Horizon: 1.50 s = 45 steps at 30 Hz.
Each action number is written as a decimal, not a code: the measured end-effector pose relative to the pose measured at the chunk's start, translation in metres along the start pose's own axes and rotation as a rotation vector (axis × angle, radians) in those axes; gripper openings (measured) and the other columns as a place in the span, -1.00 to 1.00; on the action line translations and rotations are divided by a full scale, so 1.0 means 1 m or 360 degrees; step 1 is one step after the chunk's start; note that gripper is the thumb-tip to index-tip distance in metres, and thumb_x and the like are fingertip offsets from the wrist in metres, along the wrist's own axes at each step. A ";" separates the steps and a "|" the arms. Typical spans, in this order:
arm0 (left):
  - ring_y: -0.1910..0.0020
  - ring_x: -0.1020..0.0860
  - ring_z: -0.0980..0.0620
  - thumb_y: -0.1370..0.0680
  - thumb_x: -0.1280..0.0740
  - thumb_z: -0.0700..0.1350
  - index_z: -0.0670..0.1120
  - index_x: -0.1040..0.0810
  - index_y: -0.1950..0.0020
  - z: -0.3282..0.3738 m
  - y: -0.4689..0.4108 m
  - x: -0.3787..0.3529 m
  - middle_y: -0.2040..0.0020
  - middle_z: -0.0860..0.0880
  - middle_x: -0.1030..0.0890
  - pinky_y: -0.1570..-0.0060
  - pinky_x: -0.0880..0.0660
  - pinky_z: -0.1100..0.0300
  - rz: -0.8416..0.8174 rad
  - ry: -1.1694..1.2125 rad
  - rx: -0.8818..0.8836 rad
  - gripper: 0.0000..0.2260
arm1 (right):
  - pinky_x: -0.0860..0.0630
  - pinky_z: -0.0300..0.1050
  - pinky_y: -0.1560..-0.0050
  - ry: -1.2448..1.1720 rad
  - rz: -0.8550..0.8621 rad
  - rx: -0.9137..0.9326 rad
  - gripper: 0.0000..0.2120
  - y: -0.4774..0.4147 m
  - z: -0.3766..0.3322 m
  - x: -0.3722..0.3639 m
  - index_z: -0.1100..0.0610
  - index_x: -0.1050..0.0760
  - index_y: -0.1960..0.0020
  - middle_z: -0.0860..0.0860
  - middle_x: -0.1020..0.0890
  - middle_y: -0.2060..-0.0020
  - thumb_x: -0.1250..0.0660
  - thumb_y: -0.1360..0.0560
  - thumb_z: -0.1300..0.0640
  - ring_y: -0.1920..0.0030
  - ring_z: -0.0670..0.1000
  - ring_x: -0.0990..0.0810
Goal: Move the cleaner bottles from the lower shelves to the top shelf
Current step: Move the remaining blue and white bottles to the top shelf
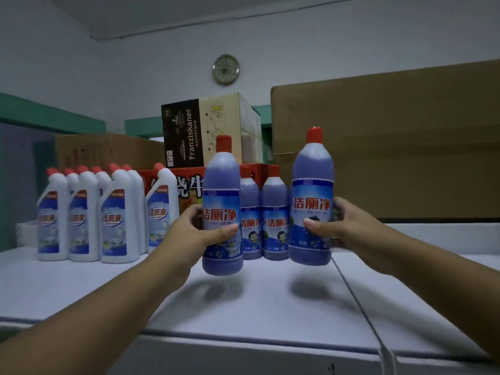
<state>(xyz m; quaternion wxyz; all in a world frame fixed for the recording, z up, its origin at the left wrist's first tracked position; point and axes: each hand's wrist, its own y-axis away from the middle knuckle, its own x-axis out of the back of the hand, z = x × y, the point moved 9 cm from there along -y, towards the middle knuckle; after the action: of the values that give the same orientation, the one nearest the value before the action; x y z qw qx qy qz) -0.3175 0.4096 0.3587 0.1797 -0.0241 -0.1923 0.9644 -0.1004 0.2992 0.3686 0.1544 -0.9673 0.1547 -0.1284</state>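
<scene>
My left hand (193, 231) grips a purple cleaner bottle (222, 185) with a red cap, held upright just above the white top shelf (257, 301). A second purple bottle (312, 185) is gripped the same way by my right hand (341, 226), slightly higher. Both cast shadows on the shelf below them. Behind and between them, two matching purple bottles (263, 212) stand on the shelf. Several white angled-neck cleaner bottles (113, 215) with red caps stand in a cluster at the left.
A large brown cardboard box (392, 147) fills the back right. A red carton (186, 182) with a Franziskaner box (194, 131) on it sits behind the bottles, another brown box (108, 150) back left. A wall clock (226, 69) hangs above. A seam (351, 290) crosses the shelf.
</scene>
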 end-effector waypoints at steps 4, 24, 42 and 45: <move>-0.04 -0.59 0.00 -0.14 -0.53 -0.02 -0.01 -0.47 -0.14 -0.023 -0.038 -0.010 -0.07 0.03 -0.61 -0.09 -0.56 -0.04 -0.0093 -0.0153 -0.0005 -0.40 | -0.58 0.07 -0.10 0.0239 0.0140 0.0004 -0.53 -0.038 0.008 -0.006 -0.01 -0.43 -0.11 -0.01 -0.62 -0.02 -0.54 -0.28 0.14 -0.03 0.02 -0.62; 0.07 -0.48 0.32 -0.26 -0.57 -0.07 0.25 -0.32 -0.08 -0.074 -0.076 -0.034 0.01 0.35 -0.47 0.28 -0.43 0.48 -0.0455 -0.0543 -0.0150 -0.43 | -0.57 -0.23 -0.02 0.0846 0.0248 0.0052 -0.52 -0.066 0.055 -0.036 -0.17 -0.42 -0.12 -0.26 -0.60 0.05 -0.53 -0.28 0.02 0.03 -0.22 -0.59; 0.00 -0.58 0.12 -0.39 -0.49 -0.11 0.10 -0.38 -0.26 -0.092 -0.077 -0.040 -0.17 0.13 -0.55 -0.06 -0.53 0.21 -0.0634 -0.0747 -0.0067 -0.49 | -0.50 -0.28 -0.12 0.1041 -0.0087 0.0056 -0.62 -0.058 0.067 -0.042 -0.27 -0.34 -0.19 -0.23 -0.58 -0.09 -0.37 -0.46 0.01 -0.08 -0.18 -0.57; -0.04 -0.57 0.09 -0.37 -0.50 -0.06 0.10 -0.33 -0.36 -0.081 -0.073 -0.037 -0.26 0.08 -0.52 -0.07 -0.49 0.16 -0.0684 -0.0900 -0.0007 -0.39 | -0.50 -0.20 -0.06 0.1147 -0.0030 0.0103 -0.67 -0.054 0.052 -0.032 -0.14 -0.39 -0.22 -0.13 -0.61 -0.05 -0.34 -0.48 -0.05 0.00 -0.10 -0.59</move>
<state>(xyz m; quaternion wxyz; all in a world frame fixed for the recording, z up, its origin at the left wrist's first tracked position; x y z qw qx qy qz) -0.2487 0.4888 0.3105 0.3182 0.2845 -0.2372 0.8727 -0.1003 0.3727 0.3327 0.1194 -0.8559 0.1862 -0.4674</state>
